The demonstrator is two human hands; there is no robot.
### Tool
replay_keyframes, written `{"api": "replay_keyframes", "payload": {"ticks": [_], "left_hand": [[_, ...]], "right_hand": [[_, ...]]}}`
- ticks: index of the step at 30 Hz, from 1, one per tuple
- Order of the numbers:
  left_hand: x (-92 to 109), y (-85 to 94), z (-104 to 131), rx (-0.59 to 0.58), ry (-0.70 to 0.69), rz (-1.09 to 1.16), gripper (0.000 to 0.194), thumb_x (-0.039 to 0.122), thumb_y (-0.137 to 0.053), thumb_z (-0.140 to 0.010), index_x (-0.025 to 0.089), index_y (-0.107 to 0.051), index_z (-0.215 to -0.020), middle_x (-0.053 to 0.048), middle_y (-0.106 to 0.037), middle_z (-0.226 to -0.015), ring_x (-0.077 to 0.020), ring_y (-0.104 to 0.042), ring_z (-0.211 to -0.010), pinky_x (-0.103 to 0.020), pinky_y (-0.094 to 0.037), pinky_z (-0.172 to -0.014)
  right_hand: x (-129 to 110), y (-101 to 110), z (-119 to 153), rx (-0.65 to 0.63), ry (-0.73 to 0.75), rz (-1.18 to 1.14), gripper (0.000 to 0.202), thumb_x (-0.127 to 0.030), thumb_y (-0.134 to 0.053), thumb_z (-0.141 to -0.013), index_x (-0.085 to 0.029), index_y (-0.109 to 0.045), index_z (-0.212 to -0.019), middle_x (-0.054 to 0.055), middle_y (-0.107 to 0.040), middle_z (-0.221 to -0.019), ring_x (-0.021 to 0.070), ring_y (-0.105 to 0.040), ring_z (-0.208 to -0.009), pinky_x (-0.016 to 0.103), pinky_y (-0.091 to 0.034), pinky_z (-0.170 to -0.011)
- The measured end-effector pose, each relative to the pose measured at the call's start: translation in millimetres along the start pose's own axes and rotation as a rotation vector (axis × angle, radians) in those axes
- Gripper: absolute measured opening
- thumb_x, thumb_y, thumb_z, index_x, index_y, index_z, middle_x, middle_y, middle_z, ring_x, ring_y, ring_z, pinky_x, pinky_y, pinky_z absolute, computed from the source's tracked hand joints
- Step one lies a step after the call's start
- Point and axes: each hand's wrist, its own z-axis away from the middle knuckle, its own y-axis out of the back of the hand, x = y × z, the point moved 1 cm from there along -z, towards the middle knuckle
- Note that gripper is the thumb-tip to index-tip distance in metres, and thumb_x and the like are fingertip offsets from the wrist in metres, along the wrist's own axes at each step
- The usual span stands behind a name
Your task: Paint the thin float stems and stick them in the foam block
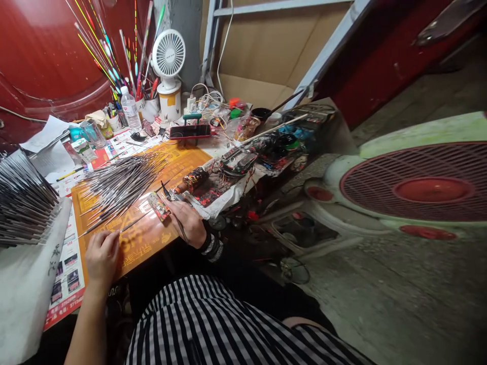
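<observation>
- The left hand, at the lower left of the frame, has its fingers pinched together on the near end of a thin rod.
- That rod slants up and to the right from the fingertips, over an amber board with printed characters, towards a small paint-stained block; whether rod and block touch, I cannot tell.
- The right hand, close to the middle of the frame, has its fingers closed around a slender dark tool whose tip points up and left, just beside the block. Its exact kind cannot be made out.
- Dark bracelets circle the right wrist.
- A loose pile of slim rods lies on the board, above both hands, most of them slanting the same way.
- A denser bundle of dark rods rests at the left edge, beside a whitish slab with handwriting on it.
- Just up and right of the right hand is a paint-crusted cylinder.
- Near the top of the board stands a red-edged device with a dark screen.
- Behind, at the upper left, are a clear bottle, a white fan and a cluster of bright slender sticks.
- A striped garment fills the bottom of the frame.
- At the far right sits a large pale-green object with a red grille.
</observation>
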Motion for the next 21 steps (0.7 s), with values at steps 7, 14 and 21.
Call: {"api": "replay_keyframes", "payload": {"ticks": [7,14,21], "left_hand": [[-1.4,-1.0,1.3,0.026,-0.019,0.039,0.020,0.024,-0.059,-0.093,0.026,-0.070,-0.108,-0.006,-0.067,-0.096,-0.0220,-0.061,-0.088,-0.035,-0.048,-0.080],[-2.5,-3.0,2.3,0.020,-0.026,0.087,0.024,0.022,-0.057,-0.093,0.025,-0.069,-0.114,-0.007,-0.069,-0.099,-0.0223,-0.061,-0.090,-0.036,-0.049,-0.084],[2.8,-6.2,2.0,0.002,-0.016,0.096,0.020,0.023,-0.056,-0.096,0.023,-0.070,-0.111,-0.006,-0.071,-0.099,-0.0208,-0.061,-0.091,-0.034,-0.049,-0.086]], "right_hand": [[0.9,-1.0,-0.6,-0.066,-0.024,0.063,0.053,-0.015,-0.044,-0.100,-0.019,-0.039,-0.153,0.011,-0.061,-0.142,0.0234,-0.059,-0.131,0.044,-0.053,-0.110],[1.6,-2.4,0.8,-0.036,-0.029,0.060,0.054,-0.013,-0.045,-0.100,-0.018,-0.039,-0.153,0.012,-0.062,-0.141,0.0235,-0.060,-0.129,0.044,-0.053,-0.109],[-4.1,4.1,9.2,0.054,0.017,0.024,0.052,-0.011,-0.047,-0.098,-0.018,-0.045,-0.150,0.013,-0.068,-0.131,0.0235,-0.066,-0.122,0.043,-0.056,-0.104]]}}
